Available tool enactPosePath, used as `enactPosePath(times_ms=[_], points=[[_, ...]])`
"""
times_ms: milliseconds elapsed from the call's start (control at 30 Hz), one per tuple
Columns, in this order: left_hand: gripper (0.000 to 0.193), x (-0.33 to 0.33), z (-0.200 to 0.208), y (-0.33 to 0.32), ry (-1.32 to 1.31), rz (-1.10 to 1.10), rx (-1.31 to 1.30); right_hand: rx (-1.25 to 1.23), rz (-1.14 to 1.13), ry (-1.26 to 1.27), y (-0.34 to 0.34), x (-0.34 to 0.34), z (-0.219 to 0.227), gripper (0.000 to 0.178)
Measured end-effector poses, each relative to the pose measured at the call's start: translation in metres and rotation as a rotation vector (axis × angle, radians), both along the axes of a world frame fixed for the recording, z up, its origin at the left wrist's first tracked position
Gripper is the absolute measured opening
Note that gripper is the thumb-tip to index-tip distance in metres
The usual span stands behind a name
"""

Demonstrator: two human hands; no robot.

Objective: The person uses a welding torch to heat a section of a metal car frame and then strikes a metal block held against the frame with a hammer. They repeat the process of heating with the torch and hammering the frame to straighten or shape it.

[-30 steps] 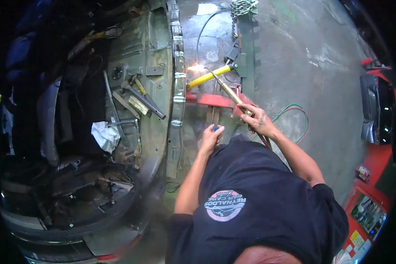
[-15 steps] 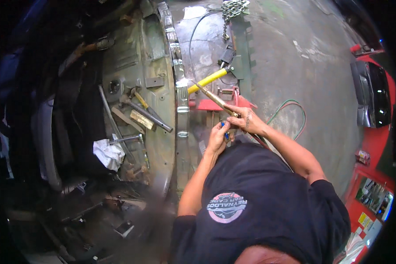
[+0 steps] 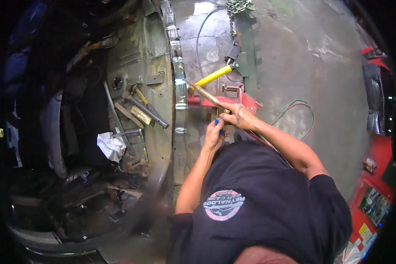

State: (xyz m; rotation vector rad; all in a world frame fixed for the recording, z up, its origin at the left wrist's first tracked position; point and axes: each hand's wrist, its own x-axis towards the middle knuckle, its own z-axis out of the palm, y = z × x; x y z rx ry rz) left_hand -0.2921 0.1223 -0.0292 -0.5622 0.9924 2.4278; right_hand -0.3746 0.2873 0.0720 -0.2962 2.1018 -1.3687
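Observation:
My right hand point(image 3: 240, 116) is wrapped round the rear of a brass gas torch point(image 3: 205, 94). The torch's thin tip points up and left, toward the ribbed metal sill of the car body point(image 3: 180, 94). Just below, my left hand point(image 3: 213, 135) is closed on a small blue piece point(image 3: 221, 131) by the torch's rear end. Whether that piece belongs to the torch, I cannot tell. Green and red hoses point(image 3: 312, 115) loop on the floor to the right of my right forearm. Beyond the torch lies a yellow bar point(image 3: 213, 75), its far end at a dark green metal beam.
On the bare car floor at left lie a hammer point(image 3: 148, 111), a wood block point(image 3: 141, 115), a metal bar point(image 3: 111, 101) and a white rag point(image 3: 111, 147). A red metal frame point(image 3: 250, 104) stands beyond my hands. A chain point(image 3: 238, 6) rests on the beam. Red cabinets point(image 3: 379, 152) line the right.
Both hands and the torch have shifted a little to the left, bringing the tip nearer the sill. The whole view has turned slightly. Both grips stay closed.

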Motion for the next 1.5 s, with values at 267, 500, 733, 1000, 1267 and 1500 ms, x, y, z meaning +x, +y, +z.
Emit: enactPosePath(times_ms=[267,500,733,1000,1267,1500], points=[[0.036,0.002,0.0,0.018,0.0,0.056,-0.032,-0.069,0.035,0.106,0.015,-0.002,-0.023,0.064],[0.038,-0.014,0.005,-0.003,0.075,-0.063,0.013,-0.026,0.031,0.105,0.004,-0.007,-0.02,0.063],[0.035,-0.027,0.011,-0.028,0.051,-0.218,0.079,0.054,0.015,0.017,-0.012,-0.009,0.009,0.061],[0.031,-0.031,0.01,-0.038,0.062,-0.238,0.087,0.052,-0.01,0.063,-0.023,-0.008,0.013,0.061],[0.027,-0.036,0.03,-0.061,0.13,-0.363,-0.425,0.059,-0.037,0.078,-0.02,-0.005,0.009,0.06],[0.038,-0.059,0.219,-0.066,0.86,-0.681,-0.292,0.05,-0.03,0.106,-0.01,-0.006,0.003,0.059]])
